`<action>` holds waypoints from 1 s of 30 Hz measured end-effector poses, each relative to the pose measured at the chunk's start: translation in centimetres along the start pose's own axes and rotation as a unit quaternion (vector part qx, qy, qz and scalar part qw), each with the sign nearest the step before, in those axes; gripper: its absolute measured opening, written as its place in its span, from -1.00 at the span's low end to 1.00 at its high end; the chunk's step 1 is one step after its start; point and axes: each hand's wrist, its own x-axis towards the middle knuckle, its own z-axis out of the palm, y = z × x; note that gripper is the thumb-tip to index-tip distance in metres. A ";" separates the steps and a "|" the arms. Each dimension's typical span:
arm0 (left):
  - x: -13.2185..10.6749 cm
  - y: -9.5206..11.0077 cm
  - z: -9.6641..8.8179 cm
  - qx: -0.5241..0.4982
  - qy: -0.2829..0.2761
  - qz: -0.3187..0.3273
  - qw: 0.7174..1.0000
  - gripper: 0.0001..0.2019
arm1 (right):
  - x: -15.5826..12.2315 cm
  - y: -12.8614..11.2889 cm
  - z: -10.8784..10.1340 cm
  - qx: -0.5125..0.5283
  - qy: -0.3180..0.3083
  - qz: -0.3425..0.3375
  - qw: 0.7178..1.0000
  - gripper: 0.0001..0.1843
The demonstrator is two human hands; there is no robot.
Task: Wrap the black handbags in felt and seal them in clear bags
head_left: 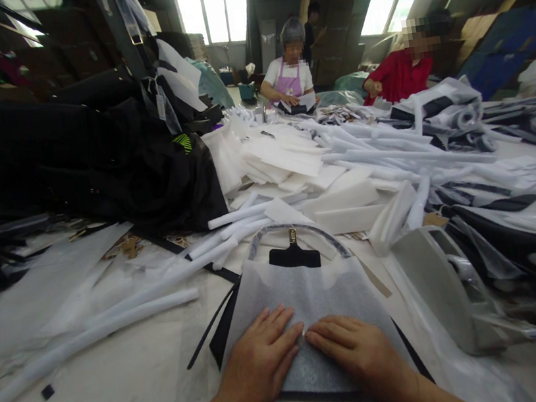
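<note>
A black handbag (216, 351) lies flat in front of me, its front covered by a thin white foam sheet (304, 285). The bag's curved handle (325, 236) is wrapped in clear film, and a black flap with a metal clasp (293, 236) sticks up inside it. My left hand (264, 351) rests flat on the sheet, fingers stretched toward the middle. On the sheet's right half lies my right hand (351, 349), fingers close together and slightly bent, its tips almost meeting the left hand's. Neither hand visibly holds anything.
A grey tape dispenser (445, 289) stands to the right. White foam tubes (139, 312) lie at left, with stacked foam sheets (286, 152) ahead. Black bags (132, 160) pile up at far left. Two people work across the table, one in a purple apron (290, 81), one in red (400, 76).
</note>
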 end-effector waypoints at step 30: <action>-0.3 -0.6 -1.3 0.133 -0.051 0.061 0.988 -0.43 | -0.7 -0.5 1.9 -0.113 -0.057 0.146 0.981 -0.12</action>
